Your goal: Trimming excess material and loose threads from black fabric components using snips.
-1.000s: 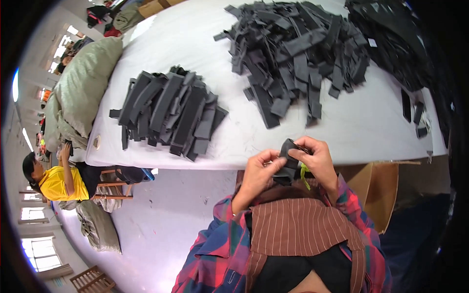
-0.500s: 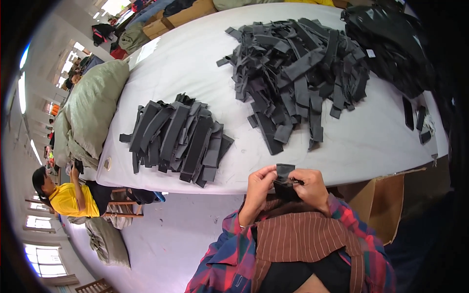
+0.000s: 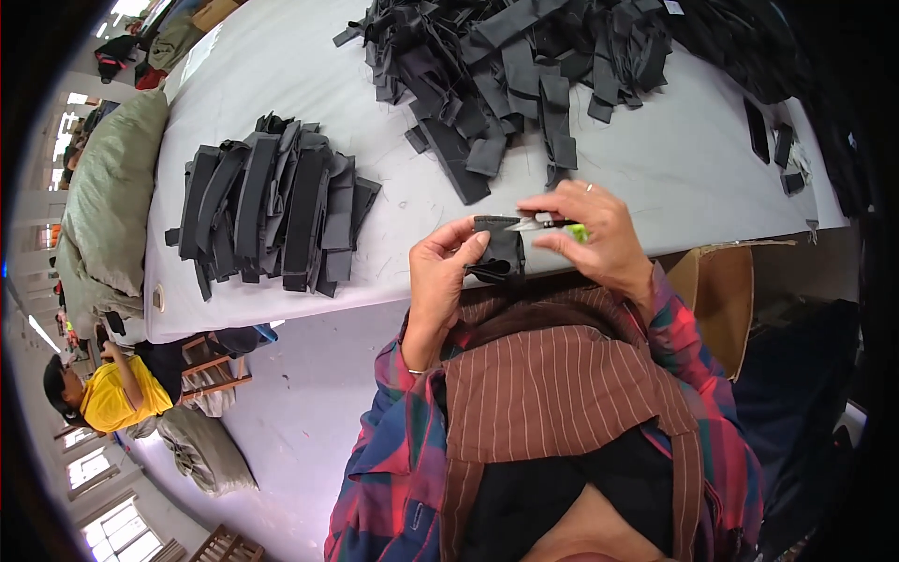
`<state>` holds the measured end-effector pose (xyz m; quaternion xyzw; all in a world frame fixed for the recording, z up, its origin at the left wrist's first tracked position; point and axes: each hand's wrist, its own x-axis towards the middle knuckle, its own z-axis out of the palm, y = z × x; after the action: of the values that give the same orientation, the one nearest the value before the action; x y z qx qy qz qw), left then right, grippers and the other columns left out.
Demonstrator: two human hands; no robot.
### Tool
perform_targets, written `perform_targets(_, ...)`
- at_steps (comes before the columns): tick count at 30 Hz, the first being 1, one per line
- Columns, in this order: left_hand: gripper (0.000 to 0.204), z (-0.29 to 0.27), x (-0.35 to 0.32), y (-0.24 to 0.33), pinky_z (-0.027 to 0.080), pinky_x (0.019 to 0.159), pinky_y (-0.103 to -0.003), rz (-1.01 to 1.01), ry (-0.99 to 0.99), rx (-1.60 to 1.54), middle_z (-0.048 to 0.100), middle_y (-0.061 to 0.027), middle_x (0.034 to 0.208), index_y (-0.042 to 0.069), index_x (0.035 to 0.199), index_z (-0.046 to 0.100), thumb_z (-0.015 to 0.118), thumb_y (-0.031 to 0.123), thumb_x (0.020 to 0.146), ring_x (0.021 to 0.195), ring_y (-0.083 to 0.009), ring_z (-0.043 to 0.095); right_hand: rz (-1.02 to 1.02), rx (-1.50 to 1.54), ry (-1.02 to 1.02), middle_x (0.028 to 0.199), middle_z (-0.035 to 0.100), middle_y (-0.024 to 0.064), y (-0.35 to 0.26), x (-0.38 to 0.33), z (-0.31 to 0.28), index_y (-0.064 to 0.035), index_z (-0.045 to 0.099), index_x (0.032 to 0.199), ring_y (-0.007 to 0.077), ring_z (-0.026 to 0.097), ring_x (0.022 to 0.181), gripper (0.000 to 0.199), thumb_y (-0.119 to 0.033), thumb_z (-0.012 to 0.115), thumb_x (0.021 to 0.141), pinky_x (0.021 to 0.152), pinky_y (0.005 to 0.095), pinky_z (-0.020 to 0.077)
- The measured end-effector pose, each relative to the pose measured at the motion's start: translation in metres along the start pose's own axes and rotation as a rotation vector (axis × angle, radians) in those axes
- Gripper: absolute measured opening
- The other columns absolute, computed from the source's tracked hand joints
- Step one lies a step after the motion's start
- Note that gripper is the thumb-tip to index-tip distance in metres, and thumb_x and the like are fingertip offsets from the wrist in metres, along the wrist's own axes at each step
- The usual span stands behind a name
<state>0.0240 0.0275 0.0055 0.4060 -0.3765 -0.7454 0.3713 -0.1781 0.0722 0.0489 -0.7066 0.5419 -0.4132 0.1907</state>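
Observation:
My left hand (image 3: pixel 438 273) pinches a dark grey fabric strip (image 3: pixel 501 248) between thumb and fingers, just over the table's near edge. The strip's upper edge faces up and its lower part folds over. In my right hand (image 3: pixel 609 229) are small thread snips (image 3: pixel 536 224) with a bright green part, gripped between thumb and fingers. Their pointed blades lie against the strip's upper right corner. Left of my hands a smaller pile of grey strips (image 3: pixel 267 206) lies in a row, and a larger loose heap of strips (image 3: pixel 510 80) spreads beyond them.
Black sheeting (image 3: pixel 740 56) covers the far right of the white table (image 3: pixel 281 75). A phone-like black object (image 3: pixel 757 131) lies near it. A cardboard box (image 3: pixel 726 300) stands below the right edge. Green sacks (image 3: pixel 112 197) and a person in a yellow top (image 3: pixel 126 393) are at left.
The snips have come into plain view, with their blades at the strip's corner. My right hand has spread its grip. The camera view has shifted, so the table sits higher and further left.

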Motion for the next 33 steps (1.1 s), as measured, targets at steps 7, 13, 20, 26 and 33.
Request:
perform_targets(7, 0.023, 0.007, -0.007, 0.006, 0.046, 0.068, -0.019, -0.027, -0.033, 0.071, 0.066, -0.0023, 0.087, -0.003, 0.107, 0.066, 0.066, 0.003, 0.084, 0.074, -0.0057, 0.057, -0.270, -0.375, 0.034, 0.069, 0.052, -0.0040, 0.001, 0.003, -0.010, -0.0189, 0.070, 0.096, 0.0179, 0.044, 0.064, 0.027, -0.018, 0.073, 0.069, 0.060, 0.0312, 0.0311)
perform_targets(13, 0.023, 0.009, -0.009, 0.010, 0.046, 0.066, -0.018, -0.035, -0.100, 0.118, 0.066, -0.0010, 0.084, -0.002, 0.106, 0.066, 0.066, 0.002, 0.084, 0.071, -0.0047, 0.057, -0.365, -0.432, -0.026, 0.068, 0.050, -0.0046, 0.005, 0.008, -0.012, -0.0206, 0.070, 0.092, 0.0174, 0.043, 0.063, 0.022, -0.022, 0.072, 0.070, 0.059, 0.0317, 0.0314)
perform_targets(20, 0.022, 0.008, -0.008, 0.009, 0.047, 0.067, -0.019, -0.063, -0.130, 0.135, 0.066, -0.0012, 0.085, -0.002, 0.106, 0.066, 0.066, 0.002, 0.084, 0.073, -0.0051, 0.058, -0.352, -0.392, -0.043, 0.067, 0.049, -0.0050, 0.009, 0.006, -0.009, -0.0208, 0.070, 0.089, 0.0169, 0.043, 0.062, 0.020, -0.022, 0.073, 0.069, 0.059, 0.0312, 0.0313)
perform_targets(26, 0.023, 0.008, -0.011, 0.009, 0.048, 0.069, -0.020, -0.059, -0.079, 0.066, 0.066, -0.0031, 0.090, -0.002, 0.108, 0.065, 0.065, 0.001, 0.084, 0.074, -0.0064, 0.059, -0.241, -0.381, 0.032, 0.067, 0.052, -0.0019, 0.006, 0.001, -0.012, -0.0152, 0.070, 0.091, 0.0181, 0.045, 0.061, 0.019, -0.015, 0.073, 0.072, 0.059, 0.0311, 0.0350)
perform_targets(33, 0.017, 0.006, -0.015, 0.015, 0.047, 0.076, -0.022, 0.185, -0.071, -0.038, 0.062, -0.0052, 0.093, -0.001, 0.097, 0.062, 0.062, -0.008, 0.081, 0.083, -0.0099, 0.058, 0.320, 0.459, 0.154, 0.090, 0.066, 0.0029, -0.002, -0.020, -0.003, -0.0002, 0.065, 0.103, 0.0084, 0.057, 0.086, 0.017, -0.009, 0.062, 0.089, 0.080, 0.0231, 0.0451)
